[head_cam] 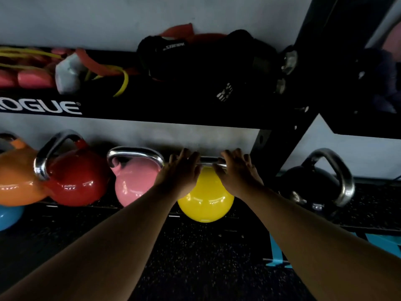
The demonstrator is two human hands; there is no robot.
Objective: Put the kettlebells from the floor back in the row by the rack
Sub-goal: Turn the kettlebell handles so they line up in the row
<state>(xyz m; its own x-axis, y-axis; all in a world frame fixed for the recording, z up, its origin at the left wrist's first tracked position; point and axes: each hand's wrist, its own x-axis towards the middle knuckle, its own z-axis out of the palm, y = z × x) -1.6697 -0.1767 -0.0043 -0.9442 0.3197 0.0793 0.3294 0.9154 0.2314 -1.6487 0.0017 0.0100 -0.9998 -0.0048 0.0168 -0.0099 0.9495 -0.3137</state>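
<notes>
A yellow kettlebell (pixel 206 200) with a steel handle stands on the dark floor in the row under the rack, between a pink kettlebell (pixel 132 185) and a black kettlebell (pixel 312 187). My left hand (pixel 180 170) and my right hand (pixel 236 170) both lie over its handle. Their fingers stretch out past the bar toward the wall and are not curled around it. A short piece of the handle shows between the two hands. Further left in the row stand a red kettlebell (pixel 76 181) and an orange kettlebell (pixel 17 181).
A black rack shelf (pixel 152 107) hangs low above the row and carries bands, pink weights and a black bag (pixel 206 59). The rack's upright (pixel 267 148) stands just right of my hands. A blue kettlebell (pixel 8 216) sits at the left edge. Blue floor markings (pixel 275 253) lie lower right.
</notes>
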